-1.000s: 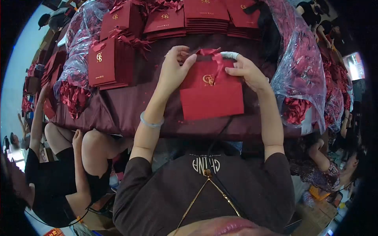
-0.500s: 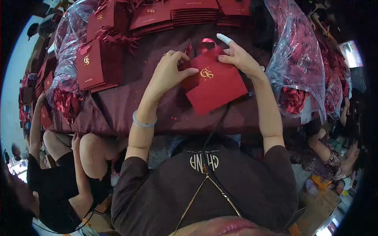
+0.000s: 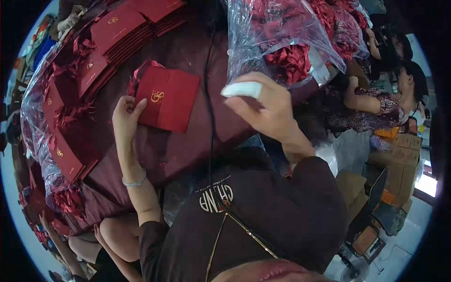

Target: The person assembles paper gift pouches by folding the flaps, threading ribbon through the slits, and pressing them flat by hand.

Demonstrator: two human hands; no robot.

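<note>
A red paper bag (image 3: 170,101) with a gold monogram and a ribbon at its top edge lies on the dark red cloth. My left hand (image 3: 126,115) pinches it by its left edge, thumb on the front near the monogram. Off to the right, my right hand (image 3: 265,108) is raised over the table's near edge, apart from the bag. A white cover wraps one of its fingers. The fingers are stretched and slightly blurred, with nothing seen between them. Nearest to it is clear plastic wrap (image 3: 253,51) around red ribbon bundles (image 3: 289,63).
Stacks of red bags (image 3: 123,28) stand along the far left of the cloth-covered table (image 3: 188,150). A black cord (image 3: 210,103) crosses it. Another person's knee (image 3: 117,237) is at lower left; a person in a patterned garment (image 3: 376,110) sits at right near cardboard boxes (image 3: 404,160).
My view has turned to the right. My right hand has let go of the bag and moved away to the right; my left hand still holds the bag.
</note>
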